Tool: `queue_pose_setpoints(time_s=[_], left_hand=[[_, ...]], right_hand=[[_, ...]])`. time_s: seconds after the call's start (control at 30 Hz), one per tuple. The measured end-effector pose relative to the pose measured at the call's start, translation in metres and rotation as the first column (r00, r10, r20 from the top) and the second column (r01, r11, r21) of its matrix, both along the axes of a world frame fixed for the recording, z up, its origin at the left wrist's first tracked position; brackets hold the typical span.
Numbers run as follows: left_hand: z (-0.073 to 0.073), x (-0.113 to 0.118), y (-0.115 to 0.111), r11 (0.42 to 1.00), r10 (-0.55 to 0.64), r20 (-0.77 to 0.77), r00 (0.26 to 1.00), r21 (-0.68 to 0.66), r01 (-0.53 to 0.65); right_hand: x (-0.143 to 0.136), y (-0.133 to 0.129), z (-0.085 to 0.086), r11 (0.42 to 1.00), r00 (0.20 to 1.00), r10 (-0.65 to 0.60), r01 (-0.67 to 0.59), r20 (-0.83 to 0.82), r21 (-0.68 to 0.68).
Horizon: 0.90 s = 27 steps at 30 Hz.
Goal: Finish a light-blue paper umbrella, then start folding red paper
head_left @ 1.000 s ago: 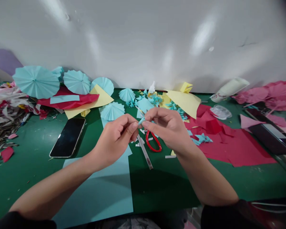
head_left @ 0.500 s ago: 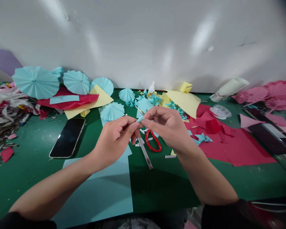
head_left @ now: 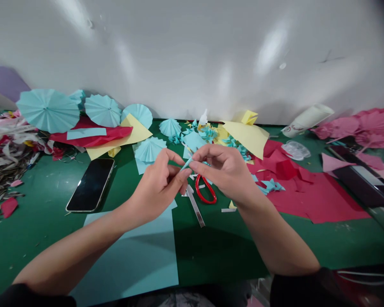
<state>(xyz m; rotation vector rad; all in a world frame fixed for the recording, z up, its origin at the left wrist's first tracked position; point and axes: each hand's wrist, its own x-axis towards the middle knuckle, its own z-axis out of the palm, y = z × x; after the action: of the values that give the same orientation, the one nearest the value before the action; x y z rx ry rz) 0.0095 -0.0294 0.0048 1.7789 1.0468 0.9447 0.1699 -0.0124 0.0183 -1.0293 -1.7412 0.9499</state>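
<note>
Between my two hands is a small folded strip of light blue paper (head_left: 186,164), pinched at the fingertips. My left hand (head_left: 158,185) grips its lower end between thumb and fingers. At the upper end, the thumb and forefinger of my right hand (head_left: 222,170) are closed on it. Below the hands lie red-handled scissors (head_left: 206,189), partly hidden, and a narrow metal ruler-like strip (head_left: 196,207). White paper scraps are scattered around them. A light blue sheet (head_left: 141,256) lies under my left forearm.
Pleated blue paper rosettes (head_left: 49,111) line the wall at the left. A phone (head_left: 91,185) lies to the left, red paper sheets (head_left: 320,200) to the right. A glue bottle (head_left: 204,117) stands behind my hands, and a white paper roll (head_left: 307,119) leans at the back right.
The fingers of my left hand have shifted, the forefinger now more bent and raised. More of the blue strip shows between the hands. My right hand is nearly still.
</note>
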Motion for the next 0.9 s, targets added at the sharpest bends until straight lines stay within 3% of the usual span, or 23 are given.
queue_pose_setpoints(time_s=[0.17, 0.53, 0.7, 0.9], left_hand=[[-0.003, 0.0009, 0.0007, 1.0, -0.026, 0.033, 0.999, -0.008, 0.026], [0.0023, -0.0008, 0.0015, 0.989, 0.02, -0.103, 0.994, 0.148, -0.004], [0.0016, -0.0005, 0.0028, 0.994, -0.003, -0.102, 0.995, 0.107, 0.014], [0.0043, -0.0033, 0.0055, 0.991, -0.124, 0.011, 0.992, -0.04, 0.124]], right_hand=[[0.0007, 0.0011, -0.0004, 1.0, 1.0, -0.003, 0.003, 0.015, 0.0], [0.0009, 0.0032, -0.0012, 1.0, 0.997, -0.024, 0.025, 0.073, -0.007], [0.0009, 0.0026, -0.0022, 0.998, 0.995, -0.019, 0.013, 0.097, 0.06], [-0.0001, 0.0012, -0.0047, 0.992, 0.995, -0.008, -0.004, 0.096, 0.122]])
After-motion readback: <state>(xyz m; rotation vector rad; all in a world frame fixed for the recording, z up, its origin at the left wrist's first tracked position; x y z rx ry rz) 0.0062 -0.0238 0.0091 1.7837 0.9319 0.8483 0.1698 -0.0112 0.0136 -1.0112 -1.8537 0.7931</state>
